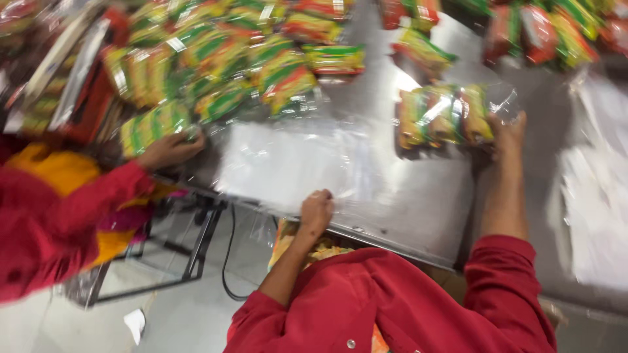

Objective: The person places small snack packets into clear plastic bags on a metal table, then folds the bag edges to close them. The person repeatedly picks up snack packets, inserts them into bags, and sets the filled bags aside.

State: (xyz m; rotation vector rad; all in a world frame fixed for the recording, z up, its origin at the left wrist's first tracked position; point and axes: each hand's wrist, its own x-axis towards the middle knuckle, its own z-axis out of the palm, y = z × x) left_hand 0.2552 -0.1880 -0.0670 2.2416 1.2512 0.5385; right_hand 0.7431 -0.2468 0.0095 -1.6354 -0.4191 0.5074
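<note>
The right hand [507, 134] reaches far out over the steel table [405, 196], its fingers closed around the near end of a clear bag of packets [445, 114] — a row of yellow-and-green snack packets lying side by side inside the film. The grip sits on the bag's open, crumpled end, which would keep the packets from sliding out; the rest of the bag stretches away to the left of those fingers, flat on the steel.

The left hand [316, 210] is curled at the table's near edge, its fingertips pressing on the near margin of a stack of empty clear bags [288, 163] that spreads out just beyond them. Whether it pinches one sheet or only pins the stack I cannot tell, for the frame is blurred.

Further left, another person's hand [169, 149] in a red sleeve rests on a green-and-yellow packet [147, 127] at the foot of a loose heap of packets [216, 59] — well apart from both of the wearer's hands
</note>
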